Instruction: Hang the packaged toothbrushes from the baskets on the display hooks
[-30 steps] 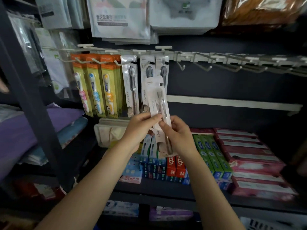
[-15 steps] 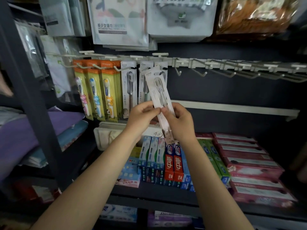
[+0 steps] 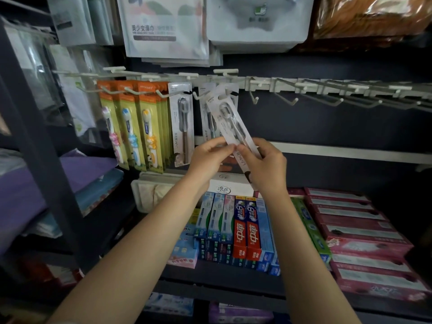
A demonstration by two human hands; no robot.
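Left grip (image 3: 210,155): pinches the pack's left edge, about midway down.
Right grip (image 3: 264,164): curled round the pack's lower half.
Pack (image 3: 228,118): white toothbrush pack, tilted, its top at a hook (image 3: 230,92) on the rail (image 3: 304,84), over hung packs.
Shelf (image 3: 233,274): toothpaste boxes (image 3: 247,230).

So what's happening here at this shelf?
A person is stocking a shop display. Both hands, the left hand and the right hand, hold one white packaged toothbrush by its lower part, tilted, with its top end up at a display hook. More toothbrush packs already hang to the left, several hooks to the right are bare, and toothpaste boxes sit on the shelf below.
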